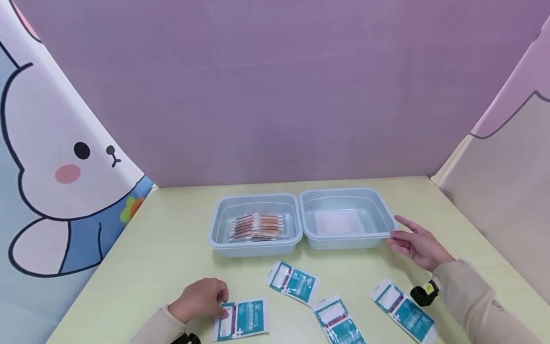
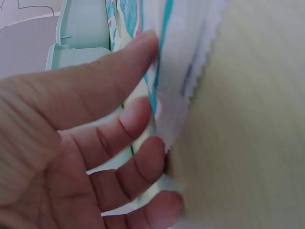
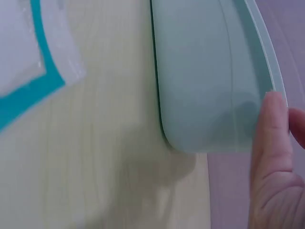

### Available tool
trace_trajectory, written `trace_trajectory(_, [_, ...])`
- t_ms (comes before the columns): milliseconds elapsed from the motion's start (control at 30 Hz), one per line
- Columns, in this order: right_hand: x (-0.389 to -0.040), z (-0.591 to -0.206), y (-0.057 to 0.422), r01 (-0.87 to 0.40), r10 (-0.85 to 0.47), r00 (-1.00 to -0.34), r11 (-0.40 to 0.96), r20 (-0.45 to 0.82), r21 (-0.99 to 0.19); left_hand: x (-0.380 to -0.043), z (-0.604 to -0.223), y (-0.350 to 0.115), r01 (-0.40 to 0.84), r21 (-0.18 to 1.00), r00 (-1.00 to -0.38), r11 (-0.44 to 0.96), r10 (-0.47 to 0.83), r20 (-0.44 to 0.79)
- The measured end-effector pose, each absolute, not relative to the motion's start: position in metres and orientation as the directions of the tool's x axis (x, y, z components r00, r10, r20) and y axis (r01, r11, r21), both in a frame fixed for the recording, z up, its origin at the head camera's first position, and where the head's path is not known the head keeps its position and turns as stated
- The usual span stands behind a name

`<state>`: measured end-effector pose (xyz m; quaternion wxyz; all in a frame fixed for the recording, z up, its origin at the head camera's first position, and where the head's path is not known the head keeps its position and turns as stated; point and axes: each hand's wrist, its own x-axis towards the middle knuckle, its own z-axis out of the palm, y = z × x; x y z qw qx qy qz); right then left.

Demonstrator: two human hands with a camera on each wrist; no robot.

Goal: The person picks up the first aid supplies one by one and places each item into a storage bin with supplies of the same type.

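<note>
Because the teal-and-white sealed medical packet [image 1: 252, 319] is thin, my left hand [image 1: 199, 300] pinches its left end near the table's [image 1: 142, 253] front edge; my right hand [image 1: 424, 247], fingers apart, touches the right blue plastic tub's [image 1: 343, 243] front right corner, perhaps steadying it

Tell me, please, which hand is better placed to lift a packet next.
Left, I think: the left hand has its thumb on the leftmost packet, while the right hand is at the rim of the right tub, off the packets.
</note>
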<state>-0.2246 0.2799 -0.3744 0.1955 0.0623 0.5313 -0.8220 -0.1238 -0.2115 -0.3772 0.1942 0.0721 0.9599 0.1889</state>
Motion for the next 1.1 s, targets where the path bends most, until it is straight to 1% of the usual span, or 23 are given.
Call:
trace_trajectory(100, [-0.223, -0.376, 0.278, 0.38, -0.249, -0.922, -0.424, -0.298, -0.822, -0.124, -0.378, -0.21, 0.051, 0.384, -0.92, 0.922, 0.193, -0.341])
trace_trajectory(200, [-0.223, -0.378, 0.275, 0.377, -0.255, -0.923, -0.456, -0.287, -0.806, -0.122, -0.378, -0.21, 0.04, 0.385, -0.93, 0.922, 0.176, -0.324])
trace_trajectory(300, [-0.222, -0.38, 0.275, 0.366, -0.259, -0.927, -0.46, -0.272, -0.809, -0.122, -0.378, -0.209, 0.041, 0.369, -0.934, 0.928, 0.167, -0.316])
trace_trajectory(433, [-0.221, -0.383, 0.277, 0.351, -0.26, -0.931, -0.443, -0.257, -0.825, -0.123, -0.376, -0.207, 0.008, 0.341, -0.924, 0.94, 0.137, -0.356])
trace_trajectory(567, [-0.221, -0.386, 0.279, 0.346, -0.266, -0.932, -0.443, -0.247, -0.827, -0.123, -0.376, -0.206, -0.003, 0.349, -0.922, 0.937, 0.133, -0.364])
trace_trajectory(667, [-0.22, -0.387, 0.282, 0.329, -0.266, -0.936, -0.435, -0.23, -0.838, -0.126, -0.377, -0.207, 0.031, 0.391, -0.924, 0.92, 0.176, -0.341])
trace_trajectory(767, [-0.22, -0.386, 0.284, 0.317, -0.265, -0.939, -0.419, -0.22, -0.851, -0.13, -0.378, -0.209, 0.089, 0.469, -0.91, 0.879, 0.263, -0.32])
trace_trajectory(867, [-0.22, -0.385, 0.283, 0.32, -0.249, -0.939, -0.383, -0.236, -0.866, -0.136, -0.376, -0.212, 0.121, 0.586, -0.878, 0.801, 0.362, -0.313])
trace_trajectory(967, [-0.221, -0.384, 0.281, 0.328, -0.236, -0.937, -0.349, -0.256, -0.878, -0.142, -0.365, -0.213, 0.122, 0.696, -0.842, 0.707, 0.445, -0.304])
trace_trajectory(1100, [-0.219, -0.385, 0.279, 0.317, -0.232, -0.942, -0.366, -0.244, -0.875, -0.152, -0.344, -0.209, 0.138, 0.777, -0.81, 0.614, 0.521, -0.269])
